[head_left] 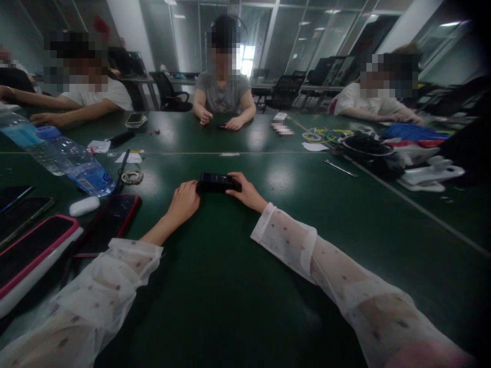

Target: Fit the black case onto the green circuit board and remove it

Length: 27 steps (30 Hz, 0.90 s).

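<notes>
A small black rectangular device [215, 182] with a dark, glossy top lies at the middle of the green table, between my two hands. My left hand [186, 201] rests at its left end, with the fingers bent and closed against the edge; the fingertips are partly hidden. At the right end, my right hand [247, 192] pinches the device, thumb at the near side and fingers at the far side. Whether the device touches the tabletop or is held slightly above it, I cannot tell. Sheer white dotted sleeves cover both my forearms.
Left of my arm lie phones [109, 222], a white earbud case [84, 206], a rolled cable [131, 177] and water bottles [82, 163]. A wrench [340, 168] and cables [326, 135] lie to the right. Several people sit around the table [215, 286], one directly opposite [222, 94].
</notes>
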### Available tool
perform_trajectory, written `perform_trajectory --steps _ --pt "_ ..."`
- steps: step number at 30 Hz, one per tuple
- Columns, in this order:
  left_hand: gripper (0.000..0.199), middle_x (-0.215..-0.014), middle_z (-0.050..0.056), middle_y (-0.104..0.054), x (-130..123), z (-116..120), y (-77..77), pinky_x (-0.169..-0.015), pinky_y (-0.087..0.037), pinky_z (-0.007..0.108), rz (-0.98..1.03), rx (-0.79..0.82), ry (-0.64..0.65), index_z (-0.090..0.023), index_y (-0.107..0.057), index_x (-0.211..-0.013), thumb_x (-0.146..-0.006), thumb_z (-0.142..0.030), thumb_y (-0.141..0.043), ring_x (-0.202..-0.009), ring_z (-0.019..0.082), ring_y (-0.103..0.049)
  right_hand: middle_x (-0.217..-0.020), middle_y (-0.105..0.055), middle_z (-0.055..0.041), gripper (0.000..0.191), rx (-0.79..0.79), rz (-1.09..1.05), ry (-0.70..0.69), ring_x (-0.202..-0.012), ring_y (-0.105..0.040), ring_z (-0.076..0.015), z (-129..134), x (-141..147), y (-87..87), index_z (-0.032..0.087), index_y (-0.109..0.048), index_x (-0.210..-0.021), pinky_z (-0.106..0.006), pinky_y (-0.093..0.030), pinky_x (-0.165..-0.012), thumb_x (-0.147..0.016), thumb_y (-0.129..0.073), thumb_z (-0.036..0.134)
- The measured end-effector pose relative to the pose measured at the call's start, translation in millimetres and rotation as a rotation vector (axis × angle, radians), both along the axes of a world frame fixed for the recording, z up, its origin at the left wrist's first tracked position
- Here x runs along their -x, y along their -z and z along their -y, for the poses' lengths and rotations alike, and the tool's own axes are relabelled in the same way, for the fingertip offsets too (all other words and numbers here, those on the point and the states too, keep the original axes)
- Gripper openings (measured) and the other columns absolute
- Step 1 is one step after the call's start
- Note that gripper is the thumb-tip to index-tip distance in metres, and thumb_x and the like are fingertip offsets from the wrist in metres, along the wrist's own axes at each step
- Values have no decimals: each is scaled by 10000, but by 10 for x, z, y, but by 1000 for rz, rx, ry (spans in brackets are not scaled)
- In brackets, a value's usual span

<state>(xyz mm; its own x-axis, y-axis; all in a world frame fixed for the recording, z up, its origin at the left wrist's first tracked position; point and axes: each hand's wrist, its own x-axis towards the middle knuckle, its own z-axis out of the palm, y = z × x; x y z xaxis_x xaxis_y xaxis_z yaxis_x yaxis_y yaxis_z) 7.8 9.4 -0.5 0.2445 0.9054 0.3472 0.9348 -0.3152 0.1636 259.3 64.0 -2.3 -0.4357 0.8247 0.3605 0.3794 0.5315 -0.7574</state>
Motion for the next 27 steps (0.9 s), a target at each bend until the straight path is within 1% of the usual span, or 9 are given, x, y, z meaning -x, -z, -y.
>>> perform_trajectory --steps 4,8,11,15,19,21,23,27 --pt "446 -1413 183 -512 12 -3 5 -1062 -417 476 10 3 7 -60 -475 -1360 -936 -152 -371 -1303 295 -465 -1230 -637 -97 539 -3 -14 4 -1233 -598 -264 -11 3 16 222 -442 -1277 -502 -424 -1087 -805 -703 236" --pt "478 -1416 182 -508 11 3 -1 -1053 -423 466 26 -1 8 -60 -429 -1398 -931 -140 -368 -1298 292 -468 -1192 -651 -75 549 16 -34 5 -1186 -625 -251 -25 -1 32 236 -422 -1274 -506 -434 -1074 -801 -702 242" --pt "501 -1405 186 -512 4 11 -11 -1047 -421 463 34 -3 9 -67 -394 -1426 -932 -141 -363 -1291 290 -471 -1182 -654 -77 550 23 -39 -1 -1168 -633 -251 -36 -5 41 235 -413 -1274 -507 -440 -1064 -804 -699 252" --pt "577 -1374 204 -522 -7 23 -28 -1007 -439 465 26 -6 11 -53 -292 -1489 -923 -137 -366 -1265 300 -483 -1177 -653 -90 549 10 -97 0 -1165 -631 -253 -41 -2 45 221 -416 -1256 -489 -449 -1055 -795 -710 271" --pt "638 -1372 187 -518 -10 38 -43 -999 -443 449 41 -1 28 -92 -201 -1534 -918 -129 -367 -1242 281 -495 -1176 -645 -90 532 4 -196 23 -1148 -634 -248 -29 15 35 232 -424 -1209 -461 -480 -1032 -781 -728 317" --pt "650 -1377 182 -514 -8 42 -44 -1005 -439 446 48 4 32 -105 -183 -1542 -921 -133 -370 -1239 276 -498 -1183 -637 -90 531 -13 -246 55 -1139 -634 -244 -18 27 26 239 -417 -1200 -448 -487 -1026 -782 -728 347" --pt "645 -1385 178 -510 -6 42 -43 -1007 -438 450 46 11 27 -113 -193 -1542 -923 -136 -374 -1242 278 -497 -1176 -633 -90 528 -43 -286 122 -1126 -632 -241 -10 35 20 241 -406 -1201 -441 -490 -1019 -793 -716 372" --pt "596 -1412 178 -500 -11 36 -44 -1019 -435 462 38 18 25 -101 -272 -1512 -925 -130 -373 -1265 287 -485 -1121 -633 -107 532 -96 -336 343 -1051 -642 -247 -37 -16 21 216 -382 -1206 -432 -515 -952 -810 -683 405"
